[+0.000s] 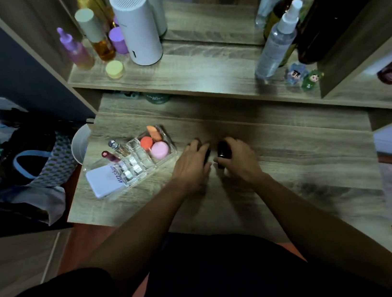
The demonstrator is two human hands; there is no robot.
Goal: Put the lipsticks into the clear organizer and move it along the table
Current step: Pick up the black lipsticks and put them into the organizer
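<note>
Head cam has you looking down at a wood-grain table (280, 161) with both your hands close together near the middle. Your right hand (238, 158) is curled around a dark lipstick (221, 153), fingers wrapped over it, so that one's clearly gripped. Your left hand (192, 164) is palm-down just beside it, fingers bent over something dark at its fingertips, probably another lipstick, but it's blurry and mostly covered, so I honestly can't tell if you've actually got hold of it or are just resting on it.

Over to your left sits the clear organizer (138, 160), well apart from both hands. Its small grid slots already hold a reddish tube (110, 156) and a clear gold-toned one (119, 147), both standing tilted. The bigger compartment at the back has an orange puff (146, 142), a pink puff (160, 150) and a peach sponge (153, 132). A white flat compact (105, 182) leans against the organizer's near-left side.

Up on the shelf there's a white cylinder (136, 28) and a spray bottle (276, 44).
</note>
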